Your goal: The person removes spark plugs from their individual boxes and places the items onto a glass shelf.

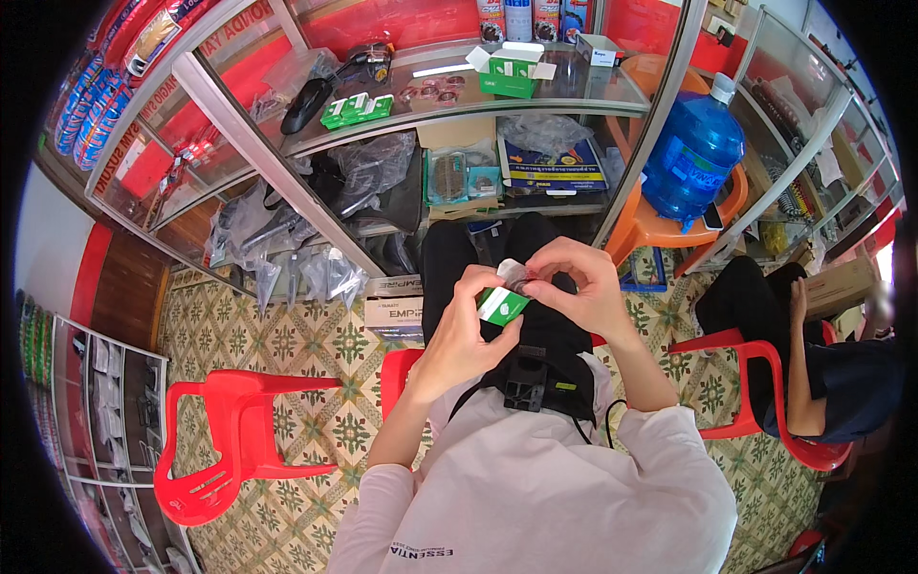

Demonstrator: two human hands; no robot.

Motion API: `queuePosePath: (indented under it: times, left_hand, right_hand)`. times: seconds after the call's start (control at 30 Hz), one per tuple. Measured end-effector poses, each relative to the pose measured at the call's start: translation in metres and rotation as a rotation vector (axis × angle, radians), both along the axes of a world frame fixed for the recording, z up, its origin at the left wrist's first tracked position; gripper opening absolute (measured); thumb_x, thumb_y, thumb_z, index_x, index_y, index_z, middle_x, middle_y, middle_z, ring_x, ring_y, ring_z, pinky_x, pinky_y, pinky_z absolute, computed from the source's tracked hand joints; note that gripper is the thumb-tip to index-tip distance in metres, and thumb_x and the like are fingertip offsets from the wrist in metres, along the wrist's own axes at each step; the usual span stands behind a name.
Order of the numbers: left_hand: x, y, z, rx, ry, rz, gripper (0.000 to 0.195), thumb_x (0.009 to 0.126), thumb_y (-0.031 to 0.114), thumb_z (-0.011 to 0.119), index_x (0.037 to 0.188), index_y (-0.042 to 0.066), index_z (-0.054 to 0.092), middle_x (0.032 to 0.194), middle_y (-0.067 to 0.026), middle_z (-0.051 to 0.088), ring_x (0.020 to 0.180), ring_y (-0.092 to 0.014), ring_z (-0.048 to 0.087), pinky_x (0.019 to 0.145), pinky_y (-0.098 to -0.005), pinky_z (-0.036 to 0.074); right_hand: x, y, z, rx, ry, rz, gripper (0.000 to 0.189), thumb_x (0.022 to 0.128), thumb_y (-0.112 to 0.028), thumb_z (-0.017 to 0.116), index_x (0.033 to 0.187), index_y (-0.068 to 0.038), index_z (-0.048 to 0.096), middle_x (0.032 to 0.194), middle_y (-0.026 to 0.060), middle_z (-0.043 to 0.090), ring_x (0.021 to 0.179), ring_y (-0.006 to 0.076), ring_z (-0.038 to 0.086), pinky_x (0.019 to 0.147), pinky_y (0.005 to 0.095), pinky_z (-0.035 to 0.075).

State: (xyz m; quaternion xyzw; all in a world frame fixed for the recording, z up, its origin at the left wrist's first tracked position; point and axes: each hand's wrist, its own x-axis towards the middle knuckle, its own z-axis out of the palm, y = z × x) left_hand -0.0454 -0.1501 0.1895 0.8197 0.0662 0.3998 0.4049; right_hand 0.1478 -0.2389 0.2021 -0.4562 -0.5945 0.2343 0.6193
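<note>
Above my lap, my left hand grips a small green-and-white cardboard box with its top flap raised. My right hand pinches a small packet in clear and reddish wrapping at the box's open end. How far the packet sits inside the box is hidden by my fingers. Ahead, on the glass shelf, lie several similar small green boxes. Beside them are several small reddish round packets. A larger green carton stands with its flaps open and small boxes inside.
The display case's metal frame rises before me. A blue water jug rests on an orange chair at right. A red plastic chair stands at left. Another person sits at right, holding a cardboard box.
</note>
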Motion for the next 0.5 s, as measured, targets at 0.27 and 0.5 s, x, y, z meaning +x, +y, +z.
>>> queuePosePath:
  times: [0.27, 0.5]
  left_hand:
    - [0.0020, 0.0006, -0.0012, -0.007, -0.025, -0.034, 0.070, 0.079, -0.011, 0.073, 0.132, 0.007, 0.033, 0.119, -0.0161, 0.047, 0.106, -0.023, 0.060, 0.092, -0.0362, 0.048]
    - [0.0008, 0.0016, -0.0043, -0.045, -0.037, -0.040, 0.069, 0.079, -0.013, 0.071, 0.133, 0.007, 0.033, 0.122, -0.0157, 0.045, 0.109, -0.023, 0.060, 0.093, -0.0371, 0.048]
  right_hand:
    - [-0.0067, -0.0008, 0.0067, 0.043, -0.199, 0.018, 0.027, 0.082, -0.004, 0.080, 0.108, -0.003, 0.077, 0.103, 0.0087, 0.064, 0.087, 0.0163, 0.065, 0.075, 0.0289, 0.054]
    - [-0.0024, -0.0015, 0.0012, 0.046, -0.215, 0.004, 0.030, 0.082, -0.009, 0.081, 0.112, -0.008, 0.077, 0.104, 0.0056, 0.057, 0.085, 0.0144, 0.059, 0.073, 0.0281, 0.050]
